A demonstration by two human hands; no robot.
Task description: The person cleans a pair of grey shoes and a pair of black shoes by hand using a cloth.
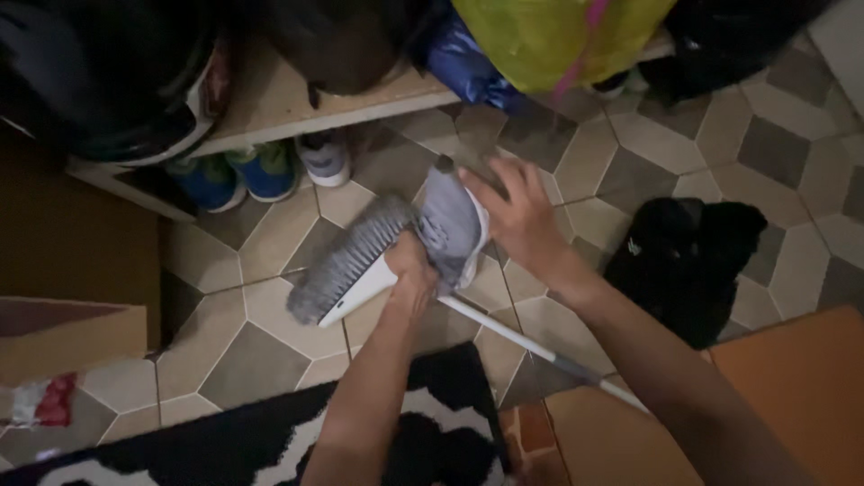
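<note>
Head view, looking down at a dim entryway floor of hexagonal tiles.

Left hand: fingers clenched around the neck of a broom, right where the white head meets the handle. Right hand: fingers spread and curled over a grey shoe, pressing it against the broom head rather than fully closing round it.

Broom lies low over the tiles, grey bristles fanned to the left, white head plate below them, white handle running down and right under the right forearm. The shoe sits toe-up just right of the bristles, touching the head; grey knit-looking upper, pale sole edge showing beside the right palm.

Handling, as judged: the broom looks light, with a stiff handle and bristles that will flex; the neck is the steady place to grip, as the left hand has it. The shoe looks soft-sided and light, its upper likely to give under pressure; the firmer sole or heel would offer surer purchase. Nothing here appears fragile or slick.

Surroundings: a low wooden shoe rack above, with blue-and-green sneakers and a grey-white shoe tucked beneath. A yellow-green bag rests on the rack. A black bag lies on the tiles to the right, well apart from the broom. A black-and-white rug is at the bottom edge, a cardboard box at left.
</note>
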